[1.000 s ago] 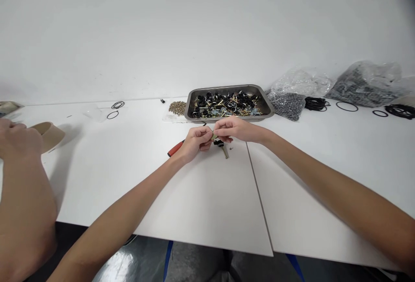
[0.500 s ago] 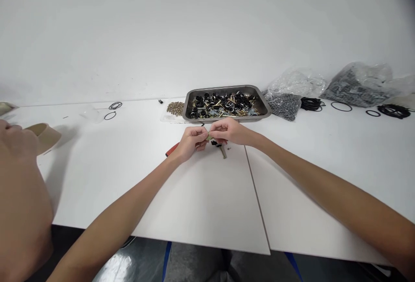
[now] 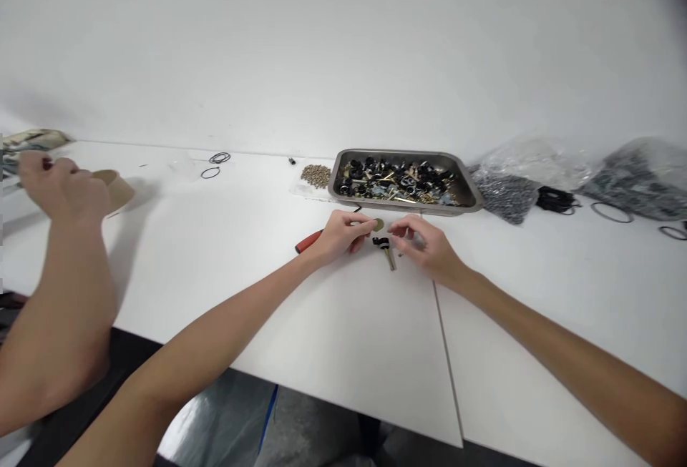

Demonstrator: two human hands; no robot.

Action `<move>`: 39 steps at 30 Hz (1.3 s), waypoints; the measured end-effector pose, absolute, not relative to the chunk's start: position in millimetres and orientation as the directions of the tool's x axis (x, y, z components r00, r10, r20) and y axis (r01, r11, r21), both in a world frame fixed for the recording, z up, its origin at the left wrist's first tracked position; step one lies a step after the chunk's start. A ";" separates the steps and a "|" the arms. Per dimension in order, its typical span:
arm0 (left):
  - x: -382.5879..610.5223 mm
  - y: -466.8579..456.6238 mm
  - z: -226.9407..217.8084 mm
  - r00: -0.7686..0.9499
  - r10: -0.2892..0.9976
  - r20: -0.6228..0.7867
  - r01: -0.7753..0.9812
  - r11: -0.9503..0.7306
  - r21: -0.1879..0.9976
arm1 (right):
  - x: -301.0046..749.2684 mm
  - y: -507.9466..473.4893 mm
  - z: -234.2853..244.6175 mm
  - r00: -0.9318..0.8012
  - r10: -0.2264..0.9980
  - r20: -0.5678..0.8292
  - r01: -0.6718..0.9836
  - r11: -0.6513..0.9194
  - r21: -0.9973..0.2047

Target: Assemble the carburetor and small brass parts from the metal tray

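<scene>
My left hand (image 3: 342, 234) rests on the white table (image 3: 225, 267) and pinches a small brass disc-shaped part (image 3: 378, 224) at its fingertips. My right hand (image 3: 426, 247) sits just right of it, fingers curled over the table, and what they pinch, if anything, is too small to name. Between the two hands lies a small black-and-brass part with a stem (image 3: 385, 249). A red-handled tool (image 3: 307, 242) lies under my left wrist.
A metal tray (image 3: 466, 192) of black and brass parts stands behind my hands, a heap of small brass pieces (image 3: 315, 175) to its left. Plastic bags of dark parts (image 3: 507, 184) and black rings (image 3: 612, 212) lie at right. Another person's arm (image 3: 59, 274) reaches near a tan roll (image 3: 115, 188) at left.
My hands have come apart: the right hand let go of the brass part and dropped to the table, the left keeps it. The view shifted, and the other person's arm moved further in.
</scene>
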State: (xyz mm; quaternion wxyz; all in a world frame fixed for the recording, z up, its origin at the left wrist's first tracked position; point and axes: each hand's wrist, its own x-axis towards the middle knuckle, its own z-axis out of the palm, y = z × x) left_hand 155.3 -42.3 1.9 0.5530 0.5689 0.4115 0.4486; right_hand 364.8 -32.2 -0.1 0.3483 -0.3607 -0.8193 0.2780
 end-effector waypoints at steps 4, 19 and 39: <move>155.5 -40.0 1.5 0.241 0.970 0.047 -0.048 -0.036 0.998 | 367.0 -26.9 -3.6 -0.604 0.744 0.286 0.409 0.597 -0.690; 158.4 -38.8 -1.9 0.179 0.983 0.047 -0.154 -0.019 0.988 | 377.8 -24.4 -1.7 -0.758 0.585 0.288 0.295 0.702 -0.649; 159.9 -37.5 -3.1 0.157 0.987 0.029 -0.135 -0.007 0.991 | 375.2 -25.3 -9.8 -0.660 0.638 0.397 0.259 0.689 -0.676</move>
